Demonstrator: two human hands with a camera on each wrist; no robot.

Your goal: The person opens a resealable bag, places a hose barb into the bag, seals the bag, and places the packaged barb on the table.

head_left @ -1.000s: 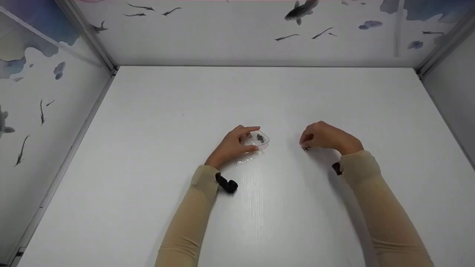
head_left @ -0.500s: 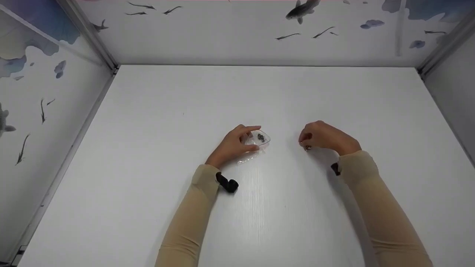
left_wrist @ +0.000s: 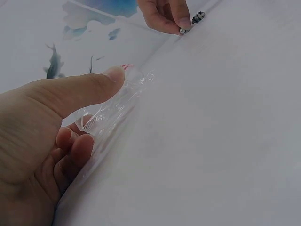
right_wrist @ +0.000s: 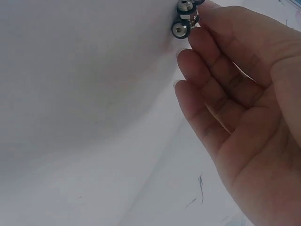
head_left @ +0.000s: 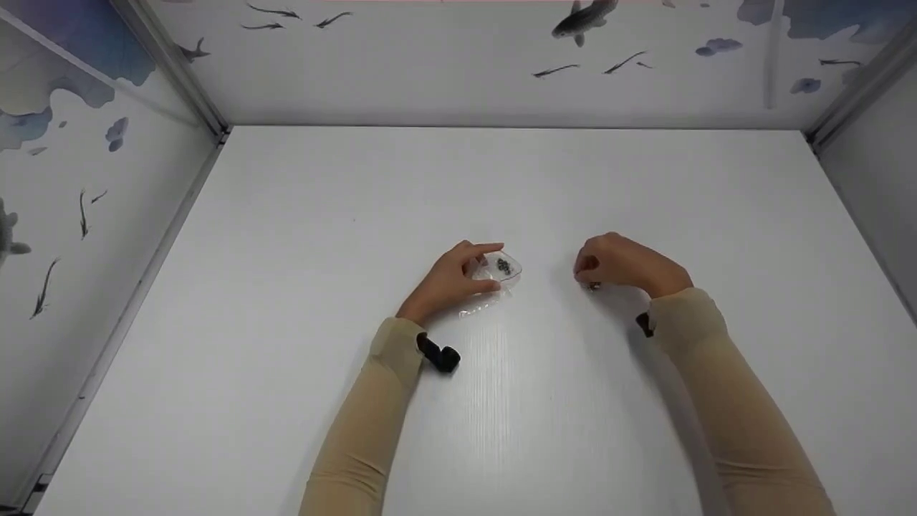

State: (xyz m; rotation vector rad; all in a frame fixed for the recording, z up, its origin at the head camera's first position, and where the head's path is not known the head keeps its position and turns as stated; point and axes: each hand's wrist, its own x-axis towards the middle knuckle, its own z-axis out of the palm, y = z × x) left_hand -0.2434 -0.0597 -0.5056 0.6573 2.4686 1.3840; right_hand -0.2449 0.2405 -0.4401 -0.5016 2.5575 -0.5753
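Note:
A clear zip-lock bag point(head_left: 493, 275) lies spread on the table, several small dark metal pieces point(head_left: 504, 266) inside it. My left hand point(head_left: 451, 278) grips the bag, its thumb at the near edge and its forefinger along the far edge; a red seal line shows by the thumb in the left wrist view. To the right, my right hand point(head_left: 625, 262) is low over the table. Between its thumb and finger it pinches a small round metal piece point(left_wrist: 183, 31). A little cluster of similar metal rings with dark rims point(right_wrist: 180, 29) sits right beside these fingertips.
The white tabletop point(head_left: 344, 193) runs under both hands. A white back wall point(head_left: 430, 86) with painted fish stands behind it, and a patterned side panel point(head_left: 114, 215) rises on the left.
My right hand has shifted slightly to the left beside the cluster and now hides more of it. My left hand and the bag have stayed in place.

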